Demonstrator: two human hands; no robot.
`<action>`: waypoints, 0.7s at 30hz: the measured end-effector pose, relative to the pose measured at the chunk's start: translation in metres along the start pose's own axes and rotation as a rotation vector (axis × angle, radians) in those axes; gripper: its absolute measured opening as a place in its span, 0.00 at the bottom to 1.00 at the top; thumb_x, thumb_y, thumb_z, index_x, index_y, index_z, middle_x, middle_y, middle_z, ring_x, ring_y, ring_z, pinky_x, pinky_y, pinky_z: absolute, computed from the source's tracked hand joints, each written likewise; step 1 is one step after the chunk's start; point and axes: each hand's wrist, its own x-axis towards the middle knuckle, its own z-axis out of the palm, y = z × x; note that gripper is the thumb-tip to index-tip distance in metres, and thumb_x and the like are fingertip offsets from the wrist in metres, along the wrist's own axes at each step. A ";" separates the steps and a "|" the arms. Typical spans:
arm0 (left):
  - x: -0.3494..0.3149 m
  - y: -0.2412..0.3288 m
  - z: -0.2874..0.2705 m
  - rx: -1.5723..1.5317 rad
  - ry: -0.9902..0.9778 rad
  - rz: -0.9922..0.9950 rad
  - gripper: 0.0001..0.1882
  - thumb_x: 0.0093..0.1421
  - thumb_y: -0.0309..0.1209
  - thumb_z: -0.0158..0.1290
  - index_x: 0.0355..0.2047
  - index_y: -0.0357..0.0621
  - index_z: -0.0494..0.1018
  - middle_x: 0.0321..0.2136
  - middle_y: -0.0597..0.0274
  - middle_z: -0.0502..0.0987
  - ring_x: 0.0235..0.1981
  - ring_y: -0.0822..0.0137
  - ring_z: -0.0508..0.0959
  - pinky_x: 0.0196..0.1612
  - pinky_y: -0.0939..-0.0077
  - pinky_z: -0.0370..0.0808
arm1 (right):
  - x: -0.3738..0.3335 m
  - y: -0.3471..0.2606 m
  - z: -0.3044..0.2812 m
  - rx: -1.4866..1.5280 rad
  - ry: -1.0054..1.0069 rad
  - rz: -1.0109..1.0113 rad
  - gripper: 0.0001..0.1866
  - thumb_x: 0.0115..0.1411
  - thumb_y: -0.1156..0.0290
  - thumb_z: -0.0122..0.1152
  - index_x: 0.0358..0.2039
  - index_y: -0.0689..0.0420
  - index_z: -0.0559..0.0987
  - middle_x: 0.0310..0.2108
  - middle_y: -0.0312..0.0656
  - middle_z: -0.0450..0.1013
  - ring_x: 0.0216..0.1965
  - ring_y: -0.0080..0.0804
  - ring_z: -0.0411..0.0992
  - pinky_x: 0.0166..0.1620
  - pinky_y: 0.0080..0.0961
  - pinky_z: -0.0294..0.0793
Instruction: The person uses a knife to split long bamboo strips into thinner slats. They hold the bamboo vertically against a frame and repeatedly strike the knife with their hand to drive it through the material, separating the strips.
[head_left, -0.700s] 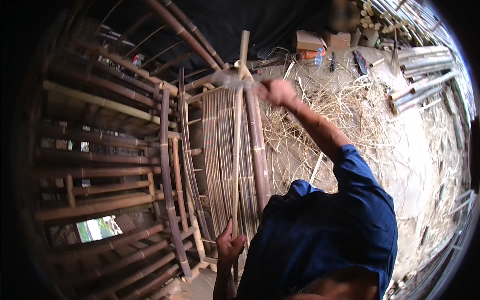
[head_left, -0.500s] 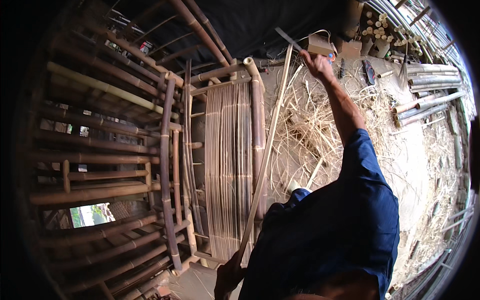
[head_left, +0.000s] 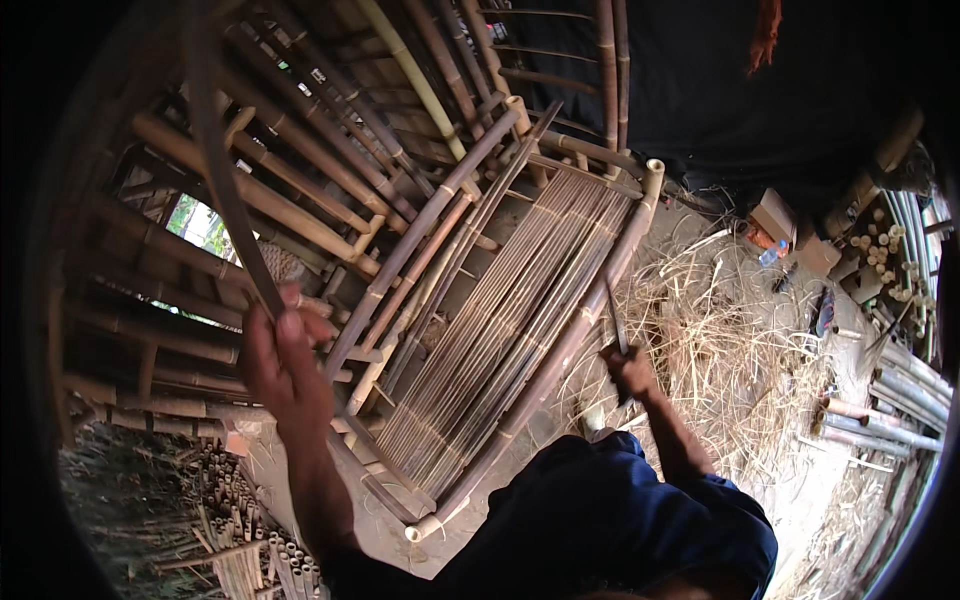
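My left hand is raised at the left with its fingers closed round a long, flat bamboo strip. The strip rises steeply out of the fist, its upper part blurred near the picture's top. My right hand grips a knife with a straight, narrow blade pointing up and away from me. Blade and strip are well apart. Between my hands lies a bamboo bench frame, its seat covered by many thin parallel bamboo slats. The knife is just beyond the frame's right rail.
Pale shavings litter the floor on the right. Bamboo poles are stacked farther right, near a cardboard box. More bamboo furniture frames fill the far left. Cut bamboo pieces are heaped at the lower left.
My left hand has risen from the lower edge, swinging the strip up to the left. My right hand has drawn the knife back toward me, away from the strip. The view has turned left.
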 end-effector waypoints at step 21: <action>-0.314 0.000 -0.028 0.003 -0.503 -0.123 0.37 0.61 0.39 0.55 0.66 0.36 0.56 0.49 0.39 0.74 0.49 0.42 0.75 0.52 0.54 0.73 | -0.122 -0.039 0.167 0.271 0.043 -0.186 0.19 0.59 0.58 0.68 0.21 0.61 0.78 0.19 0.39 0.74 0.17 0.26 0.71 0.22 0.25 0.70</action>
